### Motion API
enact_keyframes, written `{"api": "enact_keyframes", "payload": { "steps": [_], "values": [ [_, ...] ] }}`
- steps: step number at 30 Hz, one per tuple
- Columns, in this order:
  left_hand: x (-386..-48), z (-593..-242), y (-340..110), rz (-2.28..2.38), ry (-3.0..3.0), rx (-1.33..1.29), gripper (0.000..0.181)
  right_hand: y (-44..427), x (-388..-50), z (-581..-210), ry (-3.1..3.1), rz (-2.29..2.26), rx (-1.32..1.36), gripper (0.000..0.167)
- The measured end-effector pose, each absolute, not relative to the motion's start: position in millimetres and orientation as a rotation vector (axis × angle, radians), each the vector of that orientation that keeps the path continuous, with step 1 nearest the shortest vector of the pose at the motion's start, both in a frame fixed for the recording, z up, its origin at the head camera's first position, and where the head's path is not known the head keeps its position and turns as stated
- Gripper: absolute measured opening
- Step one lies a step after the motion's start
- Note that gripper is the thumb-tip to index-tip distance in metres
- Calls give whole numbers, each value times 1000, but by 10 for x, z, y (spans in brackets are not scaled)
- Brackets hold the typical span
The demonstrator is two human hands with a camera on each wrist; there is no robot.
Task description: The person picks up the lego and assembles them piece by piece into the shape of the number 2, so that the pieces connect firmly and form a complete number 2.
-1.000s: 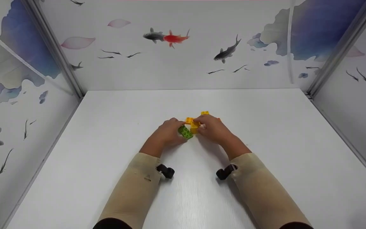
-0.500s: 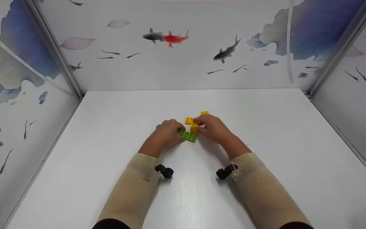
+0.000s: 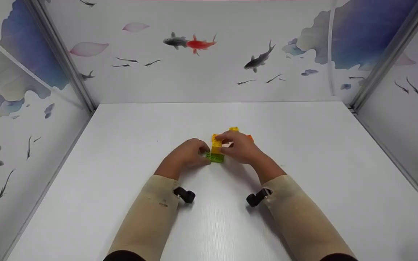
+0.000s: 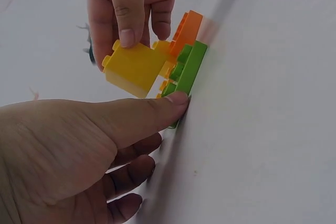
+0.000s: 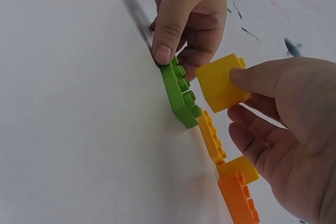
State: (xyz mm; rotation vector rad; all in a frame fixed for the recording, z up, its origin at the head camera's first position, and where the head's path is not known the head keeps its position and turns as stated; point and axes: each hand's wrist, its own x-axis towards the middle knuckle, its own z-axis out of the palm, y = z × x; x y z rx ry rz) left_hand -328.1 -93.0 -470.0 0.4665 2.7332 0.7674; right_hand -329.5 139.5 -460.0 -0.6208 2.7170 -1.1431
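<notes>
Near frame centre, left hand (image 3: 186, 154) is pinching a green brick (image 3: 216, 158), right hand (image 3: 242, 148) is holding a yellow brick (image 3: 216, 148) just above.

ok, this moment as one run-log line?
left hand grip: green block, studs up | right hand grip: yellow block, above green block, not touching | orange block: not held

We see the studded green plastic brick (image 5: 176, 95) turned straighter and the boxy yellow plastic block (image 5: 219, 83) shifted left, above it.
</notes>
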Motion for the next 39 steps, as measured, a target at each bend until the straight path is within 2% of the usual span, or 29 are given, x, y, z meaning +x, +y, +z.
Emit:
{"api": "enact_keyframes", "payload": {
  "steps": [11,39],
  "values": [
    [-3264,-4693,-895,756,2741,358,44,1282,-3235,-4622,2660,-1156,-645,38],
    [-3260,-4707,-889,752,2752,350,40,1243,-3204,-4667,2639,-1155,-630,31]
  ]
}}
